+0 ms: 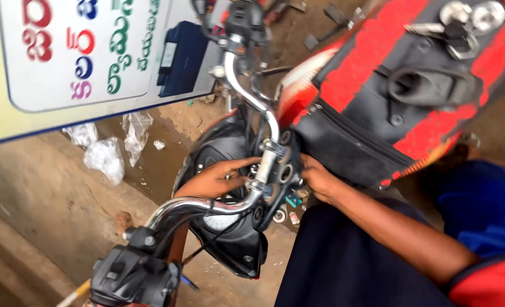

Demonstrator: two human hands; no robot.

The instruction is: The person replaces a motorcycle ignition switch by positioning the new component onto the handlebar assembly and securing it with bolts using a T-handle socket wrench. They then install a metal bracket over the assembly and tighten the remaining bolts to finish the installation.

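I look down on a motorcycle's chrome handlebar and its centre clamp. My left hand reaches in from below the bar. Its fingers lie stretched out against the clamp, above the black headlight cowl and the round dial. My right hand comes in from the lower right along a bare forearm. It presses against the far side of the clamp, below the red and black tank cover, and the mount hides its fingertips. No tool shows in either hand.
A black switch housing sits on the near bar end. A bunch of keys lies on the tank cover. A white signboard with coloured lettering stands at the upper left. Crumpled clear plastic bags lie on the dirt ground, and small bits lie under the clamp.
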